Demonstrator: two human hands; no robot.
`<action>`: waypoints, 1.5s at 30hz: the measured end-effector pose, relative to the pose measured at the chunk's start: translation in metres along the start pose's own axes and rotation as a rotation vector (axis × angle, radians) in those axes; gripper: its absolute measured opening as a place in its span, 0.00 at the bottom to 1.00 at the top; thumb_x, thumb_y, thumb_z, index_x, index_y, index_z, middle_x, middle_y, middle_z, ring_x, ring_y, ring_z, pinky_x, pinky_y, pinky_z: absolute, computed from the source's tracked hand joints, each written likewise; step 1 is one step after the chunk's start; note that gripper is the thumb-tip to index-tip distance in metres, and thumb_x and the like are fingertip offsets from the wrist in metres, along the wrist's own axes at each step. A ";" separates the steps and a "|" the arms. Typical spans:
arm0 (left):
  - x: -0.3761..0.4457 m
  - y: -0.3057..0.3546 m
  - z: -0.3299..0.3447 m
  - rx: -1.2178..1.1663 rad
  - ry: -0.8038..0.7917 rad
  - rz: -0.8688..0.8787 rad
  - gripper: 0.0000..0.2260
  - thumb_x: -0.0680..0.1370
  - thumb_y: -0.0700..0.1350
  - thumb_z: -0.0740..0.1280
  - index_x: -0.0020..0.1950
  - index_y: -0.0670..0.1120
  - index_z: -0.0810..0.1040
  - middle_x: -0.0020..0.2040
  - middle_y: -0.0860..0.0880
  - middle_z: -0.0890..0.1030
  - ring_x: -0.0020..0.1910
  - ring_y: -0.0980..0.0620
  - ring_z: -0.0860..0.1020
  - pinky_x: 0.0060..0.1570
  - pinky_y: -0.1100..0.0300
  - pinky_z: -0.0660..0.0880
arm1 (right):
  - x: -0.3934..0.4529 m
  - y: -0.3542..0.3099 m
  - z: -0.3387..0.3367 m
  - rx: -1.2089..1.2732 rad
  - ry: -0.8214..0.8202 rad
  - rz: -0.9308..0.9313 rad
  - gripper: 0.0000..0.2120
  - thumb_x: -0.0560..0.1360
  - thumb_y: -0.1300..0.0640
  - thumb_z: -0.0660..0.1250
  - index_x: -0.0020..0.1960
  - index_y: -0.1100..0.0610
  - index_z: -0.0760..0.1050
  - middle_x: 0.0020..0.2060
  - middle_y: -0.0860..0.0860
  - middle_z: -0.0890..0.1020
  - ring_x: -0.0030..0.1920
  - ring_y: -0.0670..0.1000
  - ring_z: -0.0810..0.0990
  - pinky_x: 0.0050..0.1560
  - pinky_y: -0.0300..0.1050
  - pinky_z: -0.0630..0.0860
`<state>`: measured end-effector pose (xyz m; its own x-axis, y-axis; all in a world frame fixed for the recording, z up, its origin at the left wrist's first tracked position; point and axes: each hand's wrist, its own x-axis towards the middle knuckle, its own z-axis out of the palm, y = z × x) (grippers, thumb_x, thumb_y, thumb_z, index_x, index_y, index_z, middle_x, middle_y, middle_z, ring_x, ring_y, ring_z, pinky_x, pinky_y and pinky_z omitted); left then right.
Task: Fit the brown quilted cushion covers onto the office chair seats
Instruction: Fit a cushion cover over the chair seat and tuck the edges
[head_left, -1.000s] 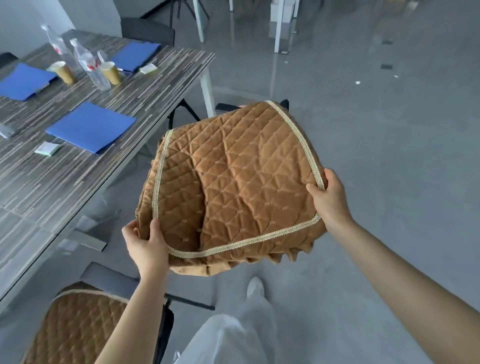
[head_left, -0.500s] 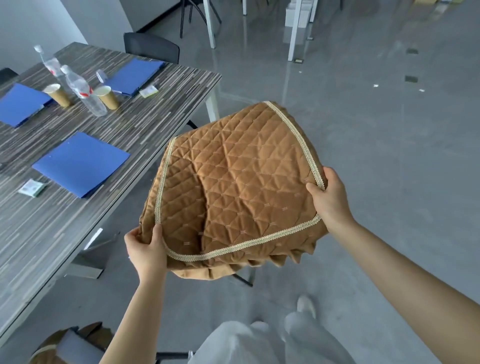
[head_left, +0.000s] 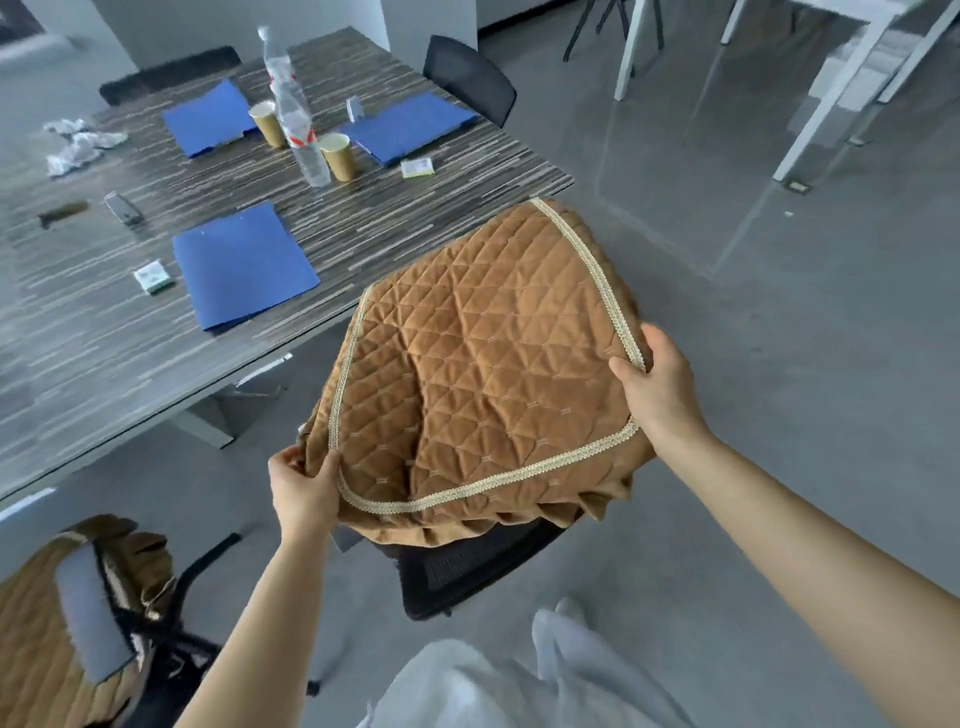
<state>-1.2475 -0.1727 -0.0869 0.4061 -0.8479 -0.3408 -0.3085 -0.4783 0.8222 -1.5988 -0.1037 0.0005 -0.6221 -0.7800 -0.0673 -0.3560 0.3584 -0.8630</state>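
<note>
- Both hands are pinching the cover (head_left: 483, 384): the left hand (head_left: 304, 488) is gripping its near-left corner, the right hand (head_left: 657, 387) its right edge by the trim.
- The cover is hanging spread in the air, just above a black mesh seat (head_left: 467, 566), beside the tabletop (head_left: 78, 338).
- To fit it well, I would be lowering it squarely, keeping the elastic skirt stretched, hooking the far corners first.
- Another chair (head_left: 78, 613), at left, is already wearing a cover.

brown diamond-quilted cover (head_left: 467, 374) with cream braid, blue folders (head_left: 241, 262), grey-brown streaked table (head_left: 78, 338)
</note>
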 end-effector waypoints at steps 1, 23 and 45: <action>-0.008 0.001 0.006 0.004 0.020 -0.034 0.22 0.74 0.48 0.73 0.64 0.45 0.69 0.55 0.47 0.76 0.55 0.45 0.78 0.59 0.46 0.76 | 0.014 -0.003 -0.002 -0.015 -0.031 -0.031 0.17 0.75 0.62 0.66 0.64 0.55 0.74 0.55 0.50 0.82 0.57 0.52 0.79 0.63 0.53 0.73; -0.025 0.089 0.022 0.267 0.057 0.575 0.34 0.73 0.40 0.72 0.76 0.48 0.61 0.73 0.49 0.66 0.72 0.46 0.60 0.70 0.54 0.60 | 0.077 -0.086 0.060 -0.304 -0.379 -0.839 0.15 0.72 0.66 0.70 0.57 0.55 0.80 0.48 0.48 0.81 0.52 0.54 0.77 0.54 0.48 0.73; -0.017 0.123 -0.030 -0.122 -0.177 0.407 0.15 0.69 0.48 0.78 0.40 0.37 0.79 0.35 0.48 0.78 0.35 0.52 0.74 0.39 0.54 0.73 | 0.080 -0.094 0.071 -0.204 -0.532 -0.616 0.11 0.73 0.47 0.70 0.48 0.54 0.82 0.41 0.46 0.84 0.46 0.45 0.81 0.51 0.46 0.78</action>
<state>-1.2662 -0.2099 0.0338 0.1162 -0.9923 -0.0424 -0.3043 -0.0762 0.9495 -1.5653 -0.2360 0.0401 0.1191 -0.9862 0.1154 -0.6751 -0.1657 -0.7189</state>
